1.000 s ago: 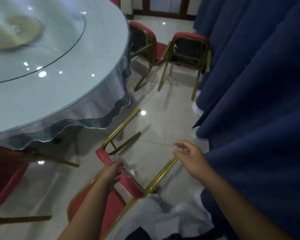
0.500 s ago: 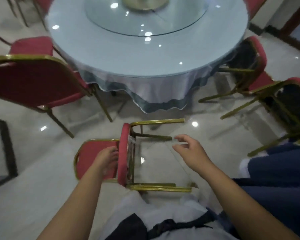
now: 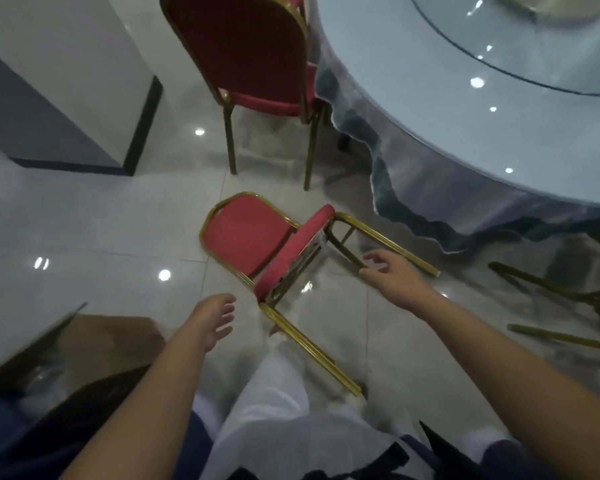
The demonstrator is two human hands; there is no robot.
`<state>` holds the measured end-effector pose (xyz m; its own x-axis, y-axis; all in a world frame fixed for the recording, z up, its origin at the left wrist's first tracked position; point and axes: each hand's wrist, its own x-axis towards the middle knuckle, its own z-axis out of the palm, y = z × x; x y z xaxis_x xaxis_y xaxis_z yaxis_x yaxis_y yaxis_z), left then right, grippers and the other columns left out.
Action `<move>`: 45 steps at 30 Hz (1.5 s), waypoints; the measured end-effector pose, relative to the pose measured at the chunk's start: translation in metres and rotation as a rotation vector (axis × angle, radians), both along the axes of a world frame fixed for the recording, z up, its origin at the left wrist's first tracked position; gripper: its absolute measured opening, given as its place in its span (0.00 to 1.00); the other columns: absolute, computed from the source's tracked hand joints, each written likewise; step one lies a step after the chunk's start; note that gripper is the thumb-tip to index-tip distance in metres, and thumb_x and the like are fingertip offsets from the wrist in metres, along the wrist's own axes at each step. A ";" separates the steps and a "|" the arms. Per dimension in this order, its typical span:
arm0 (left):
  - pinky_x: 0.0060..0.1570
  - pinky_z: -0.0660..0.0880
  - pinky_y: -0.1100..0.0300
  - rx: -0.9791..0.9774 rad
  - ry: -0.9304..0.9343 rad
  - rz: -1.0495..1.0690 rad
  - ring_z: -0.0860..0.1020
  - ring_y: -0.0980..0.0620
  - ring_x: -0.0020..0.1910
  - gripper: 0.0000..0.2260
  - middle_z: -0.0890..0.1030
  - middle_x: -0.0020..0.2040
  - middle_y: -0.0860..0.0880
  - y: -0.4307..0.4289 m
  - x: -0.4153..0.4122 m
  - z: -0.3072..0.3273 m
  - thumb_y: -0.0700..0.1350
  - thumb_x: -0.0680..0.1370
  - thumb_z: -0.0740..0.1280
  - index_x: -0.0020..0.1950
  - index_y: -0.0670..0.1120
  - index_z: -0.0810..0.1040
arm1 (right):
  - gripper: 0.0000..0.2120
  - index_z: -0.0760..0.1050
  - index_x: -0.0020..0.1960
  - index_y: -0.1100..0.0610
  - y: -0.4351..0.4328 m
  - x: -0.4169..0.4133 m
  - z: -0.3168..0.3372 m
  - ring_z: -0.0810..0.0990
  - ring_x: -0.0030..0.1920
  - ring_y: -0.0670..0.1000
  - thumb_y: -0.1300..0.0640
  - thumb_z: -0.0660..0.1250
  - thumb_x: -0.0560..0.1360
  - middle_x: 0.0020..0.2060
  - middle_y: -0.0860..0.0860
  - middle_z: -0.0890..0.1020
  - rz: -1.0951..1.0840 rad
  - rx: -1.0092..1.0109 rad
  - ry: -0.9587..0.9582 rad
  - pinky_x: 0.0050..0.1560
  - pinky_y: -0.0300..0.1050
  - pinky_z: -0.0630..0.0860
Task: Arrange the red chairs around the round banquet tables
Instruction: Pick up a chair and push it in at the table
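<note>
Your floor [image 3: 84, 220] is glossy pale tile, spotted with light reflections. A round table [image 3: 430, 109] under a pale cloth fills 1 to 2 o'clock, and a wall corner [image 3: 66, 81] with dark skirting stands at 10. The tipped chair [image 3: 246, 237] lies on its back at centre, and an upright chair [image 3: 243, 46] stands at 12. Your left hand [image 3: 215, 320] hangs slack, holding nothing. Your right hand [image 3: 392, 278], fingers spread, reaches one chair leg, but contact is unclear. Gold legs [image 3: 551, 289] at 3 o'clock are cut off, and the shape at 8 is blurred.

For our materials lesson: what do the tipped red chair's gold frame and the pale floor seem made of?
Gold chair frame: likely metal tube with shiny gold-coloured coating; thin, glinting. Pale floor: probably polished tile, ceramic or stone; it mirrors lights and shows joint lines.
</note>
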<state>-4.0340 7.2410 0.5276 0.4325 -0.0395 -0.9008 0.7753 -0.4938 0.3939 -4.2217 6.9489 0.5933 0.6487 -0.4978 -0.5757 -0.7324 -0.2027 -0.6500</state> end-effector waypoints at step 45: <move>0.37 0.77 0.49 0.241 0.787 0.409 0.82 0.40 0.34 0.28 0.84 0.39 0.41 -0.092 0.088 -0.321 0.64 0.65 0.74 0.51 0.42 0.78 | 0.20 0.77 0.57 0.57 -0.186 0.351 -0.397 0.84 0.27 0.56 0.47 0.71 0.71 0.32 0.56 0.85 0.367 0.300 1.072 0.24 0.49 0.78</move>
<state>-3.9462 7.1495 0.2067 -0.3701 0.2085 -0.9053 0.9085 -0.1222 -0.3996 -3.8709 6.7630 0.1964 -0.1630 -0.1327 -0.9777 -0.8642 -0.4589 0.2064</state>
